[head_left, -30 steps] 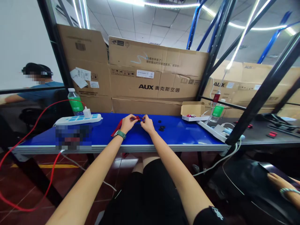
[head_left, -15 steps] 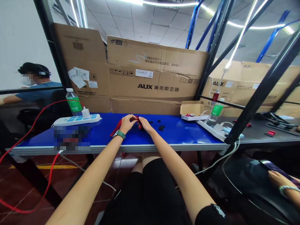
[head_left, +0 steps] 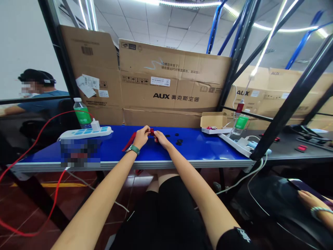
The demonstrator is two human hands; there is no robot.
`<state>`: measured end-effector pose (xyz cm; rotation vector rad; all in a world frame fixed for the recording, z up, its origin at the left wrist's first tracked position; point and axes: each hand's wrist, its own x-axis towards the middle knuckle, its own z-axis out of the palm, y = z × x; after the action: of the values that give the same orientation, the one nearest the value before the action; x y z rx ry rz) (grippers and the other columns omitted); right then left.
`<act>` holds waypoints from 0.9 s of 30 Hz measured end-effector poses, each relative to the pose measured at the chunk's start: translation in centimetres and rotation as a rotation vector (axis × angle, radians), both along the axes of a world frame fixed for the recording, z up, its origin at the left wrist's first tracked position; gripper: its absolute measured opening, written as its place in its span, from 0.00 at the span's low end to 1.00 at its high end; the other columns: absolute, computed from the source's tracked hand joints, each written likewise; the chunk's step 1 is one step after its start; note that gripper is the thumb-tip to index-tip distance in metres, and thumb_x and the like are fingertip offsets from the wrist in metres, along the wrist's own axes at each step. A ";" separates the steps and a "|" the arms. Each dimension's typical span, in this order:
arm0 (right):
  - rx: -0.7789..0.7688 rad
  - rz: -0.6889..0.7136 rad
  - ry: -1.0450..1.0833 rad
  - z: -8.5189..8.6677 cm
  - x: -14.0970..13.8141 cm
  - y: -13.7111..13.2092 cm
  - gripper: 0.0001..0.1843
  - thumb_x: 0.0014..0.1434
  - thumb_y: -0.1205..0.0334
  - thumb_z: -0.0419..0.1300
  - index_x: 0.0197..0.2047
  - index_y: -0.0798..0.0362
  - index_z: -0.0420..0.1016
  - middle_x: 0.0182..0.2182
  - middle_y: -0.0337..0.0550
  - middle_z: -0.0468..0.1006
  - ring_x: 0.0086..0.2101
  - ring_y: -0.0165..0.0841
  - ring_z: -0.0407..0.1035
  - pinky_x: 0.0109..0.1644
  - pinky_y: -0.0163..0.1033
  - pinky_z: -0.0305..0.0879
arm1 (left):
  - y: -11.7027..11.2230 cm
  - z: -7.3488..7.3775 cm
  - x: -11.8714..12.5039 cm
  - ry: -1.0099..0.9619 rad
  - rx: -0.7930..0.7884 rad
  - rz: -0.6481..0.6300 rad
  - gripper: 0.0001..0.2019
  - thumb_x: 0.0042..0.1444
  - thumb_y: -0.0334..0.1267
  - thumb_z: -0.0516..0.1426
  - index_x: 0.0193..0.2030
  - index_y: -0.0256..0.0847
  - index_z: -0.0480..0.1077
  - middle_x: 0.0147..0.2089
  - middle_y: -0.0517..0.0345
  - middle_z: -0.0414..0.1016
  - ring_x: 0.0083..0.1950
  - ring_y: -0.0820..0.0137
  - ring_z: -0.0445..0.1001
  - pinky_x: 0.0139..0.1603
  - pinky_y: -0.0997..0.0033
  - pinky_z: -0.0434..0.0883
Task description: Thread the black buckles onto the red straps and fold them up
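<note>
The left hand (head_left: 142,137) and right hand (head_left: 161,139) meet over a small red part (head_left: 152,132), pinching it between them above the blue surface (head_left: 205,147). Black rings (head_left: 179,142) lie to the right; a red strap (head_left: 129,141) lies beside the left hand.

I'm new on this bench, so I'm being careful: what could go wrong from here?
The small red piece sits between the fingertips of the left hand and right hand; it is tiny, so it could slip and drop. The loose black rings lie just beyond the right hand on the blue table top, where a stray movement might scatter them. The red strap beside the left hand could perhaps catch on the wristwatch.
</note>
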<state>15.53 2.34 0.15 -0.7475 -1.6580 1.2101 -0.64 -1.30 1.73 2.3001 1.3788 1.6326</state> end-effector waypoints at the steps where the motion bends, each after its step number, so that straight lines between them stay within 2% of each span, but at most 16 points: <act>1: 0.004 0.006 -0.009 0.0 0.0 0.0 0.18 0.66 0.46 0.54 0.34 0.51 0.64 0.23 0.31 0.63 0.19 0.25 0.58 0.25 0.33 0.53 | 0.0 0.0 0.0 -0.002 0.002 -0.001 0.05 0.57 0.29 0.53 0.37 0.43 0.67 0.33 0.59 0.75 0.35 0.68 0.74 0.38 0.71 0.66; 7: 0.022 0.007 -0.049 0.2 0.1 -0.4 0.19 0.66 0.45 0.55 0.33 0.51 0.62 0.24 0.31 0.64 0.21 0.25 0.59 0.26 0.32 0.54 | 0.0 -0.2 0.0 -0.033 -0.043 -0.032 0.06 0.60 0.29 0.50 0.39 0.44 0.65 0.33 0.60 0.74 0.31 0.70 0.75 0.36 0.72 0.67; 11: 0.002 -0.020 -0.041 0.3 0.0 -0.8 0.14 0.62 0.50 0.60 0.39 0.50 0.65 0.26 0.30 0.66 0.23 0.25 0.60 0.28 0.32 0.56 | 0.4 -0.4 -0.3 -0.043 -0.033 -0.008 0.02 0.61 0.32 0.53 0.39 0.43 0.66 0.35 0.58 0.74 0.35 0.67 0.75 0.40 0.69 0.69; 14: -0.037 -0.093 0.063 0.8 0.2 -0.8 0.18 0.52 0.58 0.65 0.45 0.48 0.65 0.29 0.29 0.70 0.24 0.26 0.62 0.28 0.31 0.57 | 0.3 -0.5 -0.5 0.006 -0.028 0.134 0.04 0.59 0.33 0.56 0.42 0.42 0.68 0.43 0.51 0.76 0.45 0.62 0.75 0.48 0.64 0.69; 16: -0.072 -0.183 0.194 1.6 0.9 -0.4 0.22 0.47 0.60 0.67 0.45 0.48 0.65 0.29 0.29 0.72 0.24 0.26 0.63 0.28 0.31 0.57 | -0.1 -0.5 -0.6 0.092 -0.089 0.258 0.09 0.58 0.31 0.56 0.46 0.43 0.70 0.49 0.48 0.75 0.51 0.59 0.74 0.53 0.60 0.67; 19: -0.149 -0.309 0.382 3.1 3.0 0.6 0.23 0.43 0.56 0.70 0.42 0.49 0.67 0.25 0.30 0.71 0.23 0.27 0.62 0.25 0.32 0.54 | -0.6 -0.8 -0.5 0.210 -0.217 0.431 0.12 0.57 0.29 0.54 0.46 0.42 0.74 0.52 0.44 0.75 0.54 0.52 0.72 0.54 0.51 0.64; 21: -0.191 -0.352 0.411 3.8 4.4 1.4 0.23 0.43 0.51 0.70 0.39 0.51 0.69 0.25 0.33 0.73 0.23 0.27 0.63 0.25 0.33 0.55 | -0.7 -1.0 -0.4 0.254 -0.283 0.529 0.12 0.56 0.29 0.54 0.45 0.40 0.75 0.52 0.39 0.75 0.54 0.50 0.72 0.54 0.48 0.63; 23: -0.229 -0.405 0.367 4.0 5.3 2.2 0.22 0.43 0.47 0.70 0.35 0.53 0.72 0.24 0.36 0.73 0.22 0.27 0.62 0.25 0.33 0.54 | -0.7 -1.1 -0.3 0.281 -0.352 0.590 0.12 0.55 0.30 0.54 0.43 0.37 0.76 0.50 0.36 0.76 0.53 0.48 0.73 0.53 0.46 0.62; 27: -0.158 -0.524 0.299 3.5 4.6 3.5 0.15 0.45 0.52 0.66 0.32 0.54 0.76 0.25 0.40 0.77 0.27 0.31 0.69 0.31 0.34 0.63 | -1.0 -0.8 -0.1 0.314 -0.424 0.592 0.12 0.54 0.31 0.53 0.39 0.36 0.78 0.46 0.36 0.78 0.52 0.46 0.73 0.52 0.44 0.61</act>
<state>20.17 5.89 3.64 -0.9721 -1.0413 1.0180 -0.76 -2.26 0.89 2.0605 2.3735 0.9092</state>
